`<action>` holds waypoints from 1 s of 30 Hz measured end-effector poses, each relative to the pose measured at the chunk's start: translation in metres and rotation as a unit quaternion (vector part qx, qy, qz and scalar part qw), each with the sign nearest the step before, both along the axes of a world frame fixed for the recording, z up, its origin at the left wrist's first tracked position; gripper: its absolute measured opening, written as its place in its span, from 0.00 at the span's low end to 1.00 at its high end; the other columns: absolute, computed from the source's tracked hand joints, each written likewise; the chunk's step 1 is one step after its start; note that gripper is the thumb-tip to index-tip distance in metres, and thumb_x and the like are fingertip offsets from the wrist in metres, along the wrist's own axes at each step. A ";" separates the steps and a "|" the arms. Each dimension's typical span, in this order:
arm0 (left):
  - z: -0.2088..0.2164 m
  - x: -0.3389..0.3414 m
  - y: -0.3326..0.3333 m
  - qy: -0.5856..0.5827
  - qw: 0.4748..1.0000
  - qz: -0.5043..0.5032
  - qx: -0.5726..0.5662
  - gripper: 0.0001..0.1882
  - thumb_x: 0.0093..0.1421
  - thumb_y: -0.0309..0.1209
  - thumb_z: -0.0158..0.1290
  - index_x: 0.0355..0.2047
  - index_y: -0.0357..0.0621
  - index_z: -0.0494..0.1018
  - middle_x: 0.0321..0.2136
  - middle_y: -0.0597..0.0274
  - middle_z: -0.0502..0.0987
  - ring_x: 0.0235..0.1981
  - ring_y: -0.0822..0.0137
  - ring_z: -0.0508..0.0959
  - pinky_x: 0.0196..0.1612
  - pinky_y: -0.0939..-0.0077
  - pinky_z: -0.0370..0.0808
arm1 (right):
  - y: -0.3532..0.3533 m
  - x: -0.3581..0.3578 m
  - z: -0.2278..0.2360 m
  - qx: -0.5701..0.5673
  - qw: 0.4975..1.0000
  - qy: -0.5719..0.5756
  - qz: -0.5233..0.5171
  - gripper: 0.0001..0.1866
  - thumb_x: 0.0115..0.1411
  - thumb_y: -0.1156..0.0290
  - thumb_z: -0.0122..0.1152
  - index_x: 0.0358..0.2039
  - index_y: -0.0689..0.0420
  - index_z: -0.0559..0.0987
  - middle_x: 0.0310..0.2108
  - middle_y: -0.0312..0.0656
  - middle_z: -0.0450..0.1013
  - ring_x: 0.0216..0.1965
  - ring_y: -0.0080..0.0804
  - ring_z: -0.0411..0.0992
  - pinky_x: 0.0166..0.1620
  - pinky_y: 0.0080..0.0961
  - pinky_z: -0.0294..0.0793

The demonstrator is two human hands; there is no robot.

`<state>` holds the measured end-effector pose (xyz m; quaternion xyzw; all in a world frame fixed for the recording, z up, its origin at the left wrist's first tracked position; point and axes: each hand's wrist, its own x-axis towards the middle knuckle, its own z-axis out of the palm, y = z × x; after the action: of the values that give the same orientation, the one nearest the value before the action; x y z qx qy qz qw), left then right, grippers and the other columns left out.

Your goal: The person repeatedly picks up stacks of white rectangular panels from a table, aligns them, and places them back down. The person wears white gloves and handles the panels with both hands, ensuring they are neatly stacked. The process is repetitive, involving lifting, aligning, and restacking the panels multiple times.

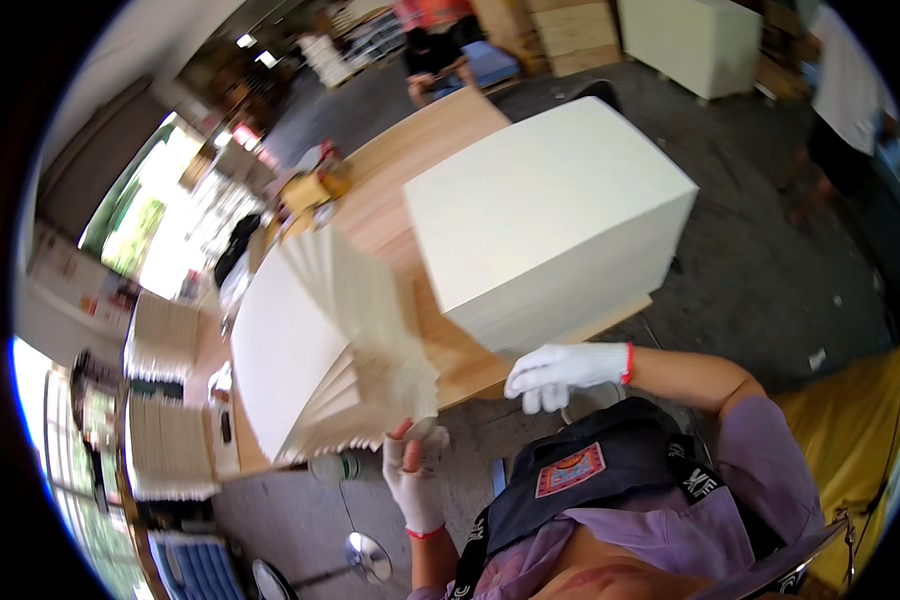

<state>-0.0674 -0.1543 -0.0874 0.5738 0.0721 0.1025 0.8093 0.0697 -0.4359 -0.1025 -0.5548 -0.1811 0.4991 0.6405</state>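
Observation:
My left hand (416,482), in a white glove with some bare fingertips, is just off the near edge of a fanned, uneven stack of white sheets (280,340). Its fingers are apart and partly blurred, and I see nothing held in them. My right hand (568,373) wears a white knit glove with a red cuff. Its fingers are loosely bent and apart, with nothing in them, close to the near lower corner of a tall, squared stack of white sheets (560,200). Both stacks stand on a wooden table (450,350).
Smaller sheet stacks (165,445) stand at the left. Yellow items (305,192) lie beyond the fanned stack. A blue slatted seat (195,567) and a round metal base (368,557) are below. People (850,90) are at the far right and far back.

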 end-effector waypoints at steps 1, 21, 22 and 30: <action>0.010 0.010 -0.020 0.001 0.998 -0.018 0.068 0.25 0.64 0.35 0.56 0.56 0.33 0.67 0.45 0.50 0.79 0.44 0.61 0.80 0.50 0.69 0.76 | -0.025 -0.003 0.001 -0.027 0.998 -0.031 -0.040 0.18 0.67 0.56 0.54 0.46 0.56 0.78 0.31 0.40 0.79 0.22 0.18 0.70 0.24 0.16 0.68; 0.114 0.300 -0.293 -0.301 0.587 -0.268 0.702 0.09 0.59 0.31 0.55 0.40 0.50 0.78 0.39 0.54 0.79 0.42 0.54 0.79 0.45 0.64 0.75 | -0.188 0.057 0.056 -0.285 0.662 -0.369 -0.587 0.33 0.57 0.41 0.57 0.52 0.55 0.74 0.40 0.49 0.79 0.42 0.48 0.77 0.46 0.37 0.74; 0.111 0.304 -0.292 -0.301 0.597 -0.277 0.690 0.10 0.58 0.31 0.56 0.40 0.48 0.79 0.38 0.54 0.79 0.41 0.55 0.79 0.44 0.64 0.75 | -0.188 0.053 0.057 -0.281 0.672 -0.358 -0.584 0.35 0.56 0.39 0.58 0.52 0.55 0.73 0.42 0.49 0.78 0.44 0.48 0.77 0.47 0.37 0.73; 0.107 0.316 -0.285 -0.262 0.629 -0.315 0.661 0.08 0.59 0.33 0.58 0.38 0.49 0.79 0.38 0.55 0.78 0.39 0.59 0.81 0.42 0.67 0.76 | -0.217 0.057 0.069 -0.332 0.691 -0.465 -0.442 0.37 0.54 0.36 0.61 0.51 0.56 0.75 0.45 0.49 0.78 0.46 0.46 0.76 0.50 0.35 0.73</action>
<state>0.2488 -0.4398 0.0199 0.8915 -0.4149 0.0078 0.1815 0.1264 -0.6532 -0.0332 -0.9086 -0.0122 -0.1358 0.3947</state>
